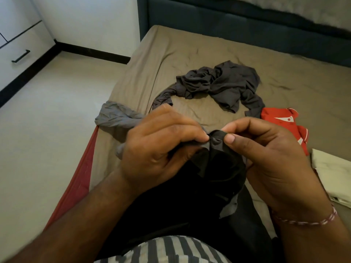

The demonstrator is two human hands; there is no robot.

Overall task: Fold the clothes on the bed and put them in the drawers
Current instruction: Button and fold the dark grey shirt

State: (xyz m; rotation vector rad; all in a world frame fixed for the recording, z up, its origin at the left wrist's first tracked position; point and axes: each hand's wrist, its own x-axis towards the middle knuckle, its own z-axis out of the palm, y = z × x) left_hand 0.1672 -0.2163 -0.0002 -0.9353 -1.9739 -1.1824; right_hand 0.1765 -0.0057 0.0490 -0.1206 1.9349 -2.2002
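Bottom of frame: striped shirt [163,249], forearms reaching up toward centre.

Centre: left hand [157,147] and right hand [266,158] both clenched on one dark garment [218,168], each pinching its top edge between thumb and fingertips. Pinch points nearly touching at mid-frame, a small bunched nub of cloth between them. Rest of garment hanging straight down from the grip toward bottom of frame, long axis running top to bottom, a grey lining showing at lower right of it. Grey fabric [114,118] trailing out past the left hand toward centre left; same piece or a separate one, cannot tell.

Likely step: finding the edge before spreading for a fold. Hands equally near; coming move probably a sideways parting along the edge, bulk staying below the grip.

Right edge: pale cloth [330,168], then red garment [281,120] above it.

Above centre: crumpled dark grey garment [218,82] on the bed [190,44], not yet folded, well apart from the hands.

Upper left: white drawers [20,50], closed, across the floor.
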